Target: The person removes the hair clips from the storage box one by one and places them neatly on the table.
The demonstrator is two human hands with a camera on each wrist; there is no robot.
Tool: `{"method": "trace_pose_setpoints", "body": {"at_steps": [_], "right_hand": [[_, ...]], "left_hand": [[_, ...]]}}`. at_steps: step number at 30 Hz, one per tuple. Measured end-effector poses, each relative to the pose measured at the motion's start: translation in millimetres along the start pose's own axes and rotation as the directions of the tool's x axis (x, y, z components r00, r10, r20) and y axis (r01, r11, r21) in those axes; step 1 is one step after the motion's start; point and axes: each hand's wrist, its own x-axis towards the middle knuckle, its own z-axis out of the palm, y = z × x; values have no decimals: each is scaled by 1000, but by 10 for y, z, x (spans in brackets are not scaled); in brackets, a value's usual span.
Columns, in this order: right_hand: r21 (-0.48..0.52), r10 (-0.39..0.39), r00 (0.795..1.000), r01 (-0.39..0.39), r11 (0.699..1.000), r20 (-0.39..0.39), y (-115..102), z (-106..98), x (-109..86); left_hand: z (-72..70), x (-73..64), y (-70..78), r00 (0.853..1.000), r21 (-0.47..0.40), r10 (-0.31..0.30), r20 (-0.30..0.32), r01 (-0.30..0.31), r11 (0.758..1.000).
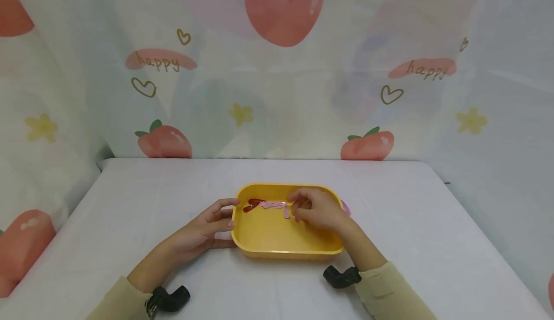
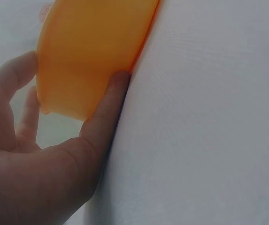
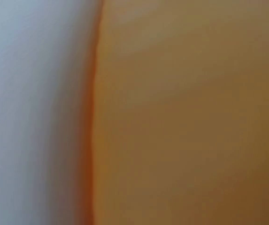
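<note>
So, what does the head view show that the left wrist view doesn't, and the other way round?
Only the head view shows the inside of the tray, the red piece and pink strands in it, and the right hand reaching in; whether that hand pinches anything is unclear.

Only the left wrist view shows the tray's outer end wall up close, with a fingertip against it beside the table.

Both show the tray, the left hand touching it, and the table.
</note>
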Motion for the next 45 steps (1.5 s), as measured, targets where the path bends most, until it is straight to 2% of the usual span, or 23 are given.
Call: {"method": "trace_pose_setpoints", "body": {"at_steps": [5, 10, 16, 31, 36, 41, 45], "right_hand": [[-147, -18, 1000, 16, 989, -14, 38, 29, 7], [-205, -38, 999, 40, 978, 12, 24, 46, 3], [-219, -84, 994, 97, 971, 69, -9, 53, -4], [-197, -129, 982, 154, 968, 135, 6, 49, -24], [-224, -143, 985, 162, 961, 98, -7, 46, -28], [-306, -176, 984, 177, 935, 32, -16, 48, -22], [-352, -165, 986, 158, 923, 9, -12, 50, -20]], "left_hand": [[4, 3, 3, 1000, 1, 0, 4, 0, 1000], [-1, 9, 11, 1000, 6, 2, 2, -2, 1000], [-15, 10, 7, 1000, 12, 5, 4, -5, 1000], [-8, 3, 10, 1000, 18, 4, 2, -4, 1000], [-4, 5, 14, 1000, 20, 2, -2, -2, 1000], [-3, 5, 17, 1000, 23, 3, -6, -3, 1000], [-2, 2, 18, 1000, 22, 1, -7, 0, 1000]]}}
